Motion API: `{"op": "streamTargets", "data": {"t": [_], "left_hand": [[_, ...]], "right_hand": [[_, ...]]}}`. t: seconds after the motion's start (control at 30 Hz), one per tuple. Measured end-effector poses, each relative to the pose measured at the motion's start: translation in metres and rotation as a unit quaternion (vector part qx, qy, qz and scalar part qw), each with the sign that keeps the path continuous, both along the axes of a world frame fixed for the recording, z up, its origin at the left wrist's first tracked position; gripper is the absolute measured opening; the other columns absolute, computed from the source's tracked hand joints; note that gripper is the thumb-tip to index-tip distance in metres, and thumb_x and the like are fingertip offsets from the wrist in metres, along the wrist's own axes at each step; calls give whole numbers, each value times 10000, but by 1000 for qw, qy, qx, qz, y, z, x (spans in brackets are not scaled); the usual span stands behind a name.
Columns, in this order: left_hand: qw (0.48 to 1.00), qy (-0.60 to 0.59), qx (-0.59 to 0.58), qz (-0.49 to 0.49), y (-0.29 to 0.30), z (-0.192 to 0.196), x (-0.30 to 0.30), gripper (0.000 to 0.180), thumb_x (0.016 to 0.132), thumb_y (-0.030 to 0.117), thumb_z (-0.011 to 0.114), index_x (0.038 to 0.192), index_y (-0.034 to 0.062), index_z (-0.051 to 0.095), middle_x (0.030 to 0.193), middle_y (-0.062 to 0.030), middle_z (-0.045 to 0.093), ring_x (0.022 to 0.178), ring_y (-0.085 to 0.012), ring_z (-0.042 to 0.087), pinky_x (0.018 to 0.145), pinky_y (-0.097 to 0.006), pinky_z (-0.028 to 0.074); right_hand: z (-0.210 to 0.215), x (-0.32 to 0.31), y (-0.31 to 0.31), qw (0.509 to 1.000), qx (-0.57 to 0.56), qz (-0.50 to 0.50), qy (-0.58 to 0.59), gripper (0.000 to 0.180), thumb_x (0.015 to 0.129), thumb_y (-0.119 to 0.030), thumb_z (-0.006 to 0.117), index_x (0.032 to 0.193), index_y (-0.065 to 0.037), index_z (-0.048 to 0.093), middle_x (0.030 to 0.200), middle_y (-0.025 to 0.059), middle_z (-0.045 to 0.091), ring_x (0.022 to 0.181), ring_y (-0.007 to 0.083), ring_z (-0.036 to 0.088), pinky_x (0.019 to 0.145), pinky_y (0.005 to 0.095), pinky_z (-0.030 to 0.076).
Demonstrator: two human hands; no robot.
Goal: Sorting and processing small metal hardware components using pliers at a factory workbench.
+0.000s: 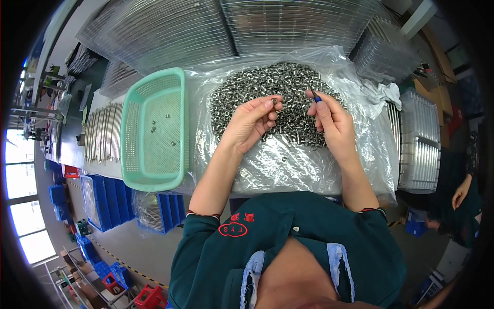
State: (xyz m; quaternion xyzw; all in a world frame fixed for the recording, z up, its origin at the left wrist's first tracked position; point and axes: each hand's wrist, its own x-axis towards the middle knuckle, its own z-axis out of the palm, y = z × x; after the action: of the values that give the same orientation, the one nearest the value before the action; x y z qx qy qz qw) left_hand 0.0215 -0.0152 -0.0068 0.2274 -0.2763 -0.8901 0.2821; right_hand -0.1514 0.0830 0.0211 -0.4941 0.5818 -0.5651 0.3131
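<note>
Between the thumb and index finger of my left hand (pixel 251 121) is a small metal ring-shaped part (pixel 274 101). My right hand (pixel 333 123) grips a slim tool with a blue body and a dark pointed tip (pixel 315 96); its exact kind is hard to make out. Both hands hover over the near side of a wide heap of small shiny metal parts (pixel 247 85), which lies on clear plastic sheeting (pixel 267 172). Left of the heap stands a mint-green plastic basket (pixel 183 129) with several metal parts on its bottom.
Stacked clear plastic trays (pixel 170 38) line the table's back. Metal rods (pixel 103 134) lie left of the basket. A white cloth (pixel 383 98) and more clear trays (pixel 421 139) are at the right. Blue bins (pixel 110 201) stand below on the left. Another person's hand (pixel 461 193) shows far right.
</note>
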Motion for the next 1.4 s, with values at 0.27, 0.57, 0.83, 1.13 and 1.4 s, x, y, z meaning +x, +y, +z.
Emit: {"op": "streamTargets", "data": {"t": [0.27, 0.57, 0.83, 1.13, 1.4], "left_hand": [[971, -114, -200, 69, 12, 13, -7, 217, 825, 97, 584, 1026, 14, 598, 883, -37, 605, 748, -82, 540, 674, -188, 439], [872, -152, -454, 105, 19, 4, -12, 163, 765, 77, 642, 925, 47, 650, 897, -36, 545, 838, -116, 521, 712, -228, 425], [869, -156, -460, 98, 20, 3, -12, 181, 757, 81, 648, 935, 52, 648, 892, -40, 541, 831, -119, 522, 689, -231, 430], [821, -179, -529, 120, 21, 2, -13, 180, 752, 86, 653, 929, 62, 644, 900, -45, 557, 832, -129, 536, 636, -235, 440], [769, -209, -582, 163, 23, 3, -14, 174, 736, 76, 656, 908, 59, 634, 892, -61, 561, 822, -161, 543, 669, -260, 444]], "right_hand": [[-5, 8, -2, 963, 117, 93, -224, 255, 887, -227, 510, 1030, -20, 553, 749, -4, 531, 508, 3, 363, 419, 136, 260], [-9, 9, -2, 909, 168, 134, -358, 167, 856, -161, 558, 949, -24, 542, 736, 11, 546, 496, -1, 375, 402, 128, 289], [-10, 9, -2, 909, 160, 128, -363, 168, 849, -158, 570, 943, -24, 532, 735, 19, 546, 491, 1, 380, 392, 127, 291], [-13, 7, -2, 902, 154, 133, -380, 180, 834, -153, 592, 939, -19, 533, 747, 22, 545, 496, 5, 386, 392, 131, 295], [-11, 10, -3, 912, 162, 108, -362, 178, 831, -151, 596, 939, -23, 536, 716, -4, 512, 495, 2, 375, 390, 131, 289]]}}
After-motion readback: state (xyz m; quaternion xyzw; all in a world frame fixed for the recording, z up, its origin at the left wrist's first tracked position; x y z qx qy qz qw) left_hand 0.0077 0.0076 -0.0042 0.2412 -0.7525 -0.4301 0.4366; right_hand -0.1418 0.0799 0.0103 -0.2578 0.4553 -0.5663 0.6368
